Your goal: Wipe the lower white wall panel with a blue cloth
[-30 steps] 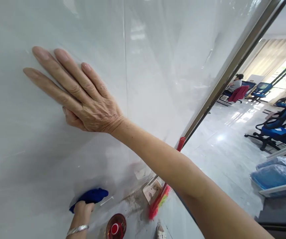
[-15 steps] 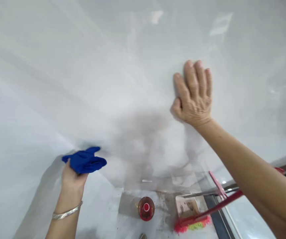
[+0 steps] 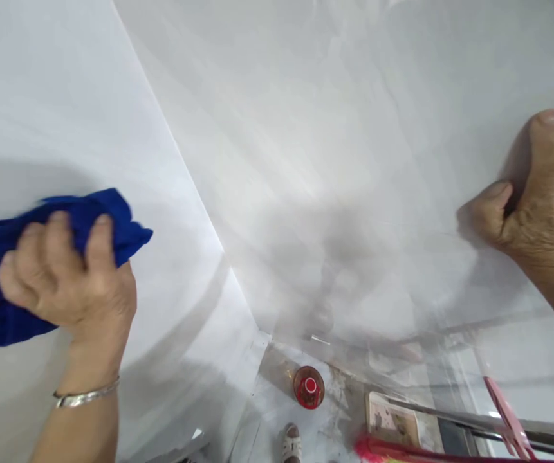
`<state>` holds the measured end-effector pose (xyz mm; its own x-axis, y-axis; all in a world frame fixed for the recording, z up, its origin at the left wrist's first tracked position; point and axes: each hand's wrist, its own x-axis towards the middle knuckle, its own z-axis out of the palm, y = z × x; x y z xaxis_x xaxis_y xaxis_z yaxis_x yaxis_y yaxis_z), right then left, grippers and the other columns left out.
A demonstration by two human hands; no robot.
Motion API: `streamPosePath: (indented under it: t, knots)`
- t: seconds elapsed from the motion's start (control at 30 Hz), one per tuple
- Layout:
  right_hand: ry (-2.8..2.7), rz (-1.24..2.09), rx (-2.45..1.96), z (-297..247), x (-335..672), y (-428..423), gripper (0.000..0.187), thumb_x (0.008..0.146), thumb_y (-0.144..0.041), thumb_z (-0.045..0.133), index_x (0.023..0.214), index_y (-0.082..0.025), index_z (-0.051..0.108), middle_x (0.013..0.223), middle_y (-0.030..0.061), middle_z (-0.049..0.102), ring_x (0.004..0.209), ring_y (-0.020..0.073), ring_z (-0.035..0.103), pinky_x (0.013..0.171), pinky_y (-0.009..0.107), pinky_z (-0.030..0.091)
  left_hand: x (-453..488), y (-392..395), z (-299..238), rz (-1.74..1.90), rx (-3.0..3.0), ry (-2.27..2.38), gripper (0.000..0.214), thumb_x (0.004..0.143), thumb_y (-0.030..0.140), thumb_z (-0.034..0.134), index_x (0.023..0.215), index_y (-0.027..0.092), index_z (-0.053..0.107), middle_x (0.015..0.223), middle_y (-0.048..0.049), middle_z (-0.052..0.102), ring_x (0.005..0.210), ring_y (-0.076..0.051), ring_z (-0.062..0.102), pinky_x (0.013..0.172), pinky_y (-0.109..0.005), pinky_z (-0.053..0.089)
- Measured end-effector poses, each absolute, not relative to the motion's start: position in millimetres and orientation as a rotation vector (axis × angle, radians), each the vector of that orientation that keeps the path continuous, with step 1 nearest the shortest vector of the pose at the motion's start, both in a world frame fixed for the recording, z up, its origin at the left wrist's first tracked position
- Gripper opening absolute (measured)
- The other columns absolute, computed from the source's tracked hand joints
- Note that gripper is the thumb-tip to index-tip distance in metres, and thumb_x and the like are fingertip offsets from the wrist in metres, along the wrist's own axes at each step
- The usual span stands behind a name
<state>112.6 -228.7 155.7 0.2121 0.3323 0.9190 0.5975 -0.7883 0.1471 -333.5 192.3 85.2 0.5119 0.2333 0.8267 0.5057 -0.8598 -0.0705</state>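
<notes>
My left hand (image 3: 71, 276), with a silver bangle on its wrist, presses a bunched blue cloth (image 3: 100, 222) against the white left wall (image 3: 170, 212). Its fingers are curled over the cloth, and loose folds hang out to the left. At the right edge of the view, my right hand (image 3: 542, 199) rests on the glossy grey-white wall (image 3: 378, 128) in front of me. Its thumb and one finger are spread apart there, while the other fingers are mostly cut off by the frame.
Far below on the floor stands a red-capped bottle (image 3: 309, 387). Near it are a shoe (image 3: 291, 444), a shallow tray (image 3: 392, 421) and a red-bristled brush (image 3: 373, 448) with a long red handle. A pink handle (image 3: 508, 411) sticks up by a dark metal rail (image 3: 455, 417).
My view has turned left. My left hand has carried the blue cloth up and onto the left wall. The right hand stays flat on the facing wall, now nearer the frame's right edge.
</notes>
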Motion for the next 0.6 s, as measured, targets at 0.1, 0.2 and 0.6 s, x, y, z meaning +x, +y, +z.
streamPosePath:
  t: [0.1,0.2,0.6]
  knots:
    - [-0.967,-1.636,-2.261,155,112,-228,0.082,0.087,-0.073,0.036,0.152,-0.025,0.045,0.164,0.0068,0.019,0.151,0.0402,0.019,0.113,0.069,0.023,-327,190,98,-1.039,-2.177,-0.761,0.054,0.101,0.028,0.045,0.153,0.035,0.036,0.167,0.0028,0.023,0.15,-0.034,0.028,0.117,-0.066,0.031]
    - [-1.096,-1.687,-2.264,157,107,-226,0.084,0.088,-0.069,0.035,0.157,-0.021,0.035,0.166,0.0075,0.012,0.154,0.0356,0.012,0.118,0.066,0.02,-323,183,99,-0.952,-2.228,-0.745,0.05,0.102,0.028,0.044,0.152,0.027,0.04,0.167,-0.001,0.022,0.152,-0.033,0.023,0.121,-0.061,0.028]
    - [-1.326,-1.922,-1.987,159,103,-216,0.088,0.089,-0.058,0.041,0.162,-0.018,0.015,0.169,0.0141,0.002,0.154,0.039,0.005,0.115,0.071,0.025,-379,179,-52,-0.366,-2.678,-0.538,0.055,0.095,0.003,0.028,0.145,0.009,0.051,0.162,-0.0132,0.03,0.155,-0.026,0.013,0.126,-0.052,0.025]
